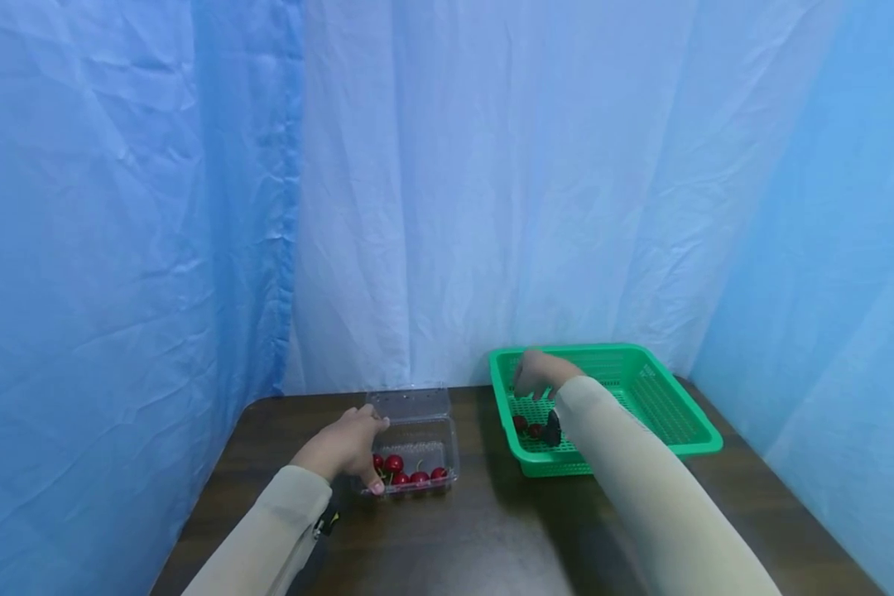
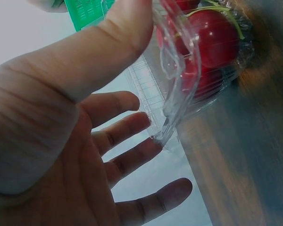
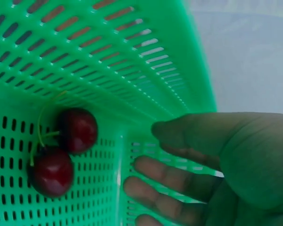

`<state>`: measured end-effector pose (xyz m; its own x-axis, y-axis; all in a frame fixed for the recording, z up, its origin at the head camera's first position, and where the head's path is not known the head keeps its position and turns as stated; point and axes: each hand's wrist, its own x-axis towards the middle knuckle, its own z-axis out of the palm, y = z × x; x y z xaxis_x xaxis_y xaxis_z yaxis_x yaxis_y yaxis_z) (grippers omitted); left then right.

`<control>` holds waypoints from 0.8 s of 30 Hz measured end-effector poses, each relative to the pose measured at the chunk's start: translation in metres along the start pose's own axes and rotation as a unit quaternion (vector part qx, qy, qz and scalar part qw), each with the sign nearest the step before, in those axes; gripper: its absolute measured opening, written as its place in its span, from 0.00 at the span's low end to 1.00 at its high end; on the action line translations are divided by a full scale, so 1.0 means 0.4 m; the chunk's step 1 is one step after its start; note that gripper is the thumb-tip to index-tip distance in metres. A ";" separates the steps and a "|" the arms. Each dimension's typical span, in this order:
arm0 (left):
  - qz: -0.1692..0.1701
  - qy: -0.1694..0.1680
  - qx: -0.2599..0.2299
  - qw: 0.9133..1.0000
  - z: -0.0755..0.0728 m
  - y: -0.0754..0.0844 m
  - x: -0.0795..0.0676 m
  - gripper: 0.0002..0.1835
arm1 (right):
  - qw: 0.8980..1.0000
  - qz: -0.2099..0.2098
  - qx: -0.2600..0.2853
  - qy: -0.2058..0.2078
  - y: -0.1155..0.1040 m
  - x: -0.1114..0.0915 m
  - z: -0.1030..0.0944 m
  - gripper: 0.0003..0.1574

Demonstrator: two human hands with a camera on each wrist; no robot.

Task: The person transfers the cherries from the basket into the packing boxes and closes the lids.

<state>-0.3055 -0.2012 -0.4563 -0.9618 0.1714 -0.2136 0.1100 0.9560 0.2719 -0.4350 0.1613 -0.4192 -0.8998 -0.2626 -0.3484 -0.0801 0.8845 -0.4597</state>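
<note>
At the left end of a clear plastic box (image 1: 417, 441) is my left hand (image 1: 348, 443), its thumb at the front corner and its fingers spread toward the hinge side. In the left wrist view a fingertip meets the box's rim (image 2: 169, 129), and the fingers are loosely extended. Several red cherries (image 1: 394, 463) with green stems lie along the box's front. Inside the green basket (image 1: 696, 443) my right hand (image 1: 540, 374) hangs with nothing between its loosely bent fingers. Two dark red cherries (image 3: 78, 131) lie on the basket floor beside it.
The box's lid (image 1: 408, 404) is folded back toward the curtain. Both containers stand on a dark wooden table (image 1: 462, 538). Blue and white curtains (image 1: 454, 207) hang behind and at the sides. A small black device (image 1: 551, 429) is on my right wrist.
</note>
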 end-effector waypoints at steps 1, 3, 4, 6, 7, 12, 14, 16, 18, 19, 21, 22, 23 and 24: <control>-0.001 0.001 0.000 1.000 0.000 0.000 0.001 0.65 | 1.000 0.002 -0.005 -0.003 0.000 0.002 0.005 0.20; -0.002 0.001 0.003 1.000 -0.004 0.001 0.001 0.65 | 1.000 0.005 -0.018 -0.009 -0.001 0.004 0.014 0.19; -0.003 0.002 0.003 1.000 -0.004 0.001 0.002 0.65 | 1.000 0.007 -0.024 -0.013 -0.002 0.005 0.019 0.19; -0.003 0.002 0.007 1.000 -0.007 0.002 0.002 0.65 | 0.999 0.007 -0.038 -0.024 -0.004 0.004 0.027 0.19; -0.001 0.002 0.009 1.000 -0.008 0.003 0.001 0.65 | 0.999 0.004 -0.042 -0.032 -0.005 0.002 0.030 0.20; 0.005 -0.001 0.015 1.000 -0.011 0.006 -0.001 0.65 | 0.996 0.000 -0.045 -0.076 -0.010 -0.008 0.042 0.23; 0.005 0.001 0.016 1.000 -0.011 0.005 -0.001 0.65 | 0.996 0.003 -0.040 -0.085 -0.011 -0.011 0.043 0.24; 0.005 0.002 0.016 1.000 -0.011 0.004 0.000 0.65 | 0.995 -0.001 -0.039 -0.092 -0.011 -0.012 0.042 0.24; 0.005 0.002 0.017 1.000 -0.011 0.003 0.000 0.65 | 0.995 -0.005 -0.040 -0.097 -0.011 -0.009 0.041 0.24; 0.006 0.002 0.017 1.000 -0.010 0.002 0.001 0.65 | 0.994 -0.007 -0.045 -0.098 -0.010 -0.007 0.041 0.23; 0.007 0.001 0.018 1.000 -0.010 0.002 0.000 0.65 | 0.993 -0.011 -0.057 -0.100 -0.006 0.000 0.044 0.22; 0.006 0.001 0.017 1.000 -0.010 0.002 -0.001 0.65 | 0.993 -0.012 -0.065 -0.099 -0.004 0.003 0.044 0.22; 0.006 0.001 0.016 1.000 -0.010 0.003 -0.002 0.65 | 0.992 -0.013 -0.074 -0.096 -0.002 0.007 0.046 0.21; 0.006 0.001 0.015 1.000 -0.010 0.002 -0.003 0.65 | 0.992 -0.014 -0.083 -0.094 0.001 0.009 0.047 0.21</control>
<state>-0.3053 -0.2014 -0.4521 -0.9610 0.1817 -0.2082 0.1285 0.9608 0.2455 -0.4302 0.1533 -0.4361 -0.8018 -0.3418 -0.4901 -0.1874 0.9227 -0.3369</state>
